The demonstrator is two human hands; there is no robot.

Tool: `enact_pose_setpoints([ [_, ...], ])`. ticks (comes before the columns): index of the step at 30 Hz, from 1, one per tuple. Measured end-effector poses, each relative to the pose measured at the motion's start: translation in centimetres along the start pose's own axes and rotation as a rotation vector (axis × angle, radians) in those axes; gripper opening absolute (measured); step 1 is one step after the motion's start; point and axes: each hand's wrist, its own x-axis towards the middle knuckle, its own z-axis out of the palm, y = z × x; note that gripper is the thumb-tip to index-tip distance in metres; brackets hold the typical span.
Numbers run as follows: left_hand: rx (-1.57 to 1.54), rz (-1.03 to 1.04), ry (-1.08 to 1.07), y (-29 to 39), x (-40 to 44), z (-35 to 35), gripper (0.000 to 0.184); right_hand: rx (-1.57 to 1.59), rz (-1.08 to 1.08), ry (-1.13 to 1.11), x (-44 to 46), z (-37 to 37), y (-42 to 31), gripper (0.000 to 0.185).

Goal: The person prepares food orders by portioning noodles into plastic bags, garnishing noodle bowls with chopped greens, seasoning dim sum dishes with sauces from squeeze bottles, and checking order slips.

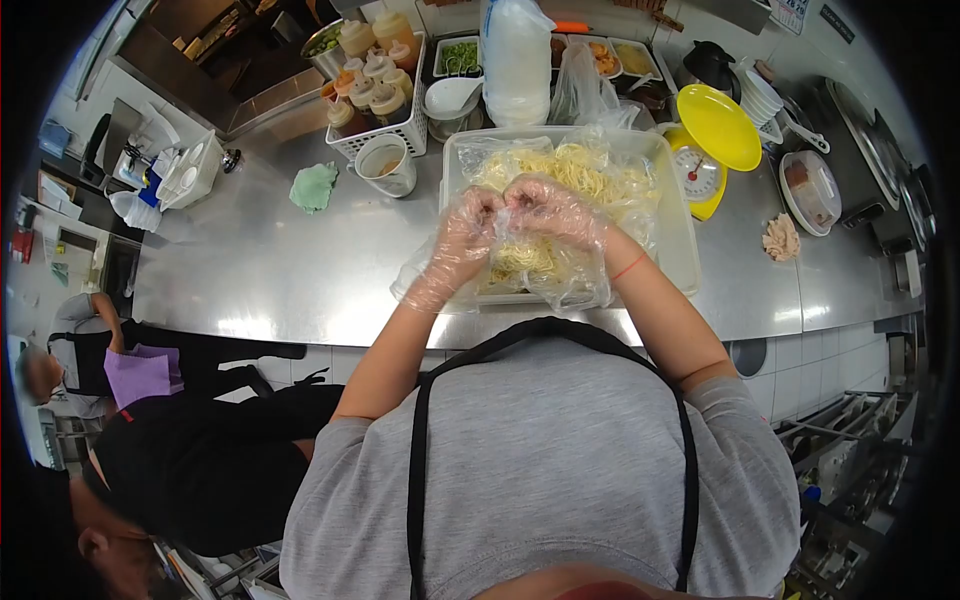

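My left hand (466,236) and my right hand (556,211), both in loose clear plastic gloves, are closed with their fingertips together. Between them they pinch the gathered top of a clear plastic bag of noodles (528,262). The bag hangs over the near side of a white plastic tray (684,245). Behind my hands, more bagged yellow noodles (575,165) fill the tray's far part. What the fingertips do inside the pinch is partly hidden by the gloves.
A white basket of sauce bottles (408,135) and a bucket (386,165) stand left of the tray. A yellow scale (697,175) stands to its right. Behind are a tall roll of plastic bags (516,65) and ingredient containers. Two people are at the left.
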Motion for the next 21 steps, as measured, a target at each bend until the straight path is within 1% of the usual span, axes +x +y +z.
enact_pose_setpoints([
  [1,0.107,0.064,0.094,0.2,0.0,0.4,0.015,-0.016,-0.01,0.045,0.0,0.2,0.1,0.023],
  [2,0.106,0.063,0.092,0.5,-0.2,1.0,0.015,-0.015,-0.009,0.046,-0.2,0.4,0.2,0.023],
  [4,0.199,0.002,0.286,1.5,-0.5,1.8,0.02,0.012,-0.009,0.047,-0.3,0.7,0.4,0.021],
  [5,0.197,0.003,0.283,1.4,-0.5,1.8,0.02,0.012,-0.008,0.05,-0.2,0.7,0.5,0.021],
  [7,0.105,-0.147,0.28,0.8,-0.5,1.9,0.019,-0.118,-0.067,0.105,0.1,0.9,0.7,0.022],
  [8,0.106,-0.15,0.281,0.5,-0.5,1.7,0.019,-0.117,-0.065,0.102,0.1,1.1,0.5,0.022],
  [10,-0.281,-0.256,0.137,0.2,-0.4,0.7,0.02,-0.115,0.063,0.182,0.2,1.4,0.0,0.018],
  [11,-0.28,-0.256,0.137,0.3,-0.4,0.3,0.02,-0.114,0.062,0.182,0.4,1.4,0.4,0.018],
  [13,-0.436,-0.4,0.054,1.0,-0.6,-0.3,0.022,-0.046,0.067,0.205,0.5,1.5,1.5,0.017],
  [17,-0.388,-0.34,-0.015,-0.6,-0.5,-0.6,0.023,-0.012,0.031,0.206,0.3,1.6,2.1,0.015],
  [19,-0.236,-0.329,-0.042,-0.9,-0.1,-0.5,0.024,-0.016,-0.001,0.191,0.1,1.5,1.7,0.015],
  [20,-0.237,-0.33,-0.042,-0.8,-0.1,-0.5,0.024,-0.016,0.001,0.19,-0.1,1.4,1.4,0.015],
  [21,-0.138,-0.314,-0.049,0.2,0.0,-0.6,0.024,-0.008,0.021,0.174,-0.3,1.4,0.9,0.015],
])
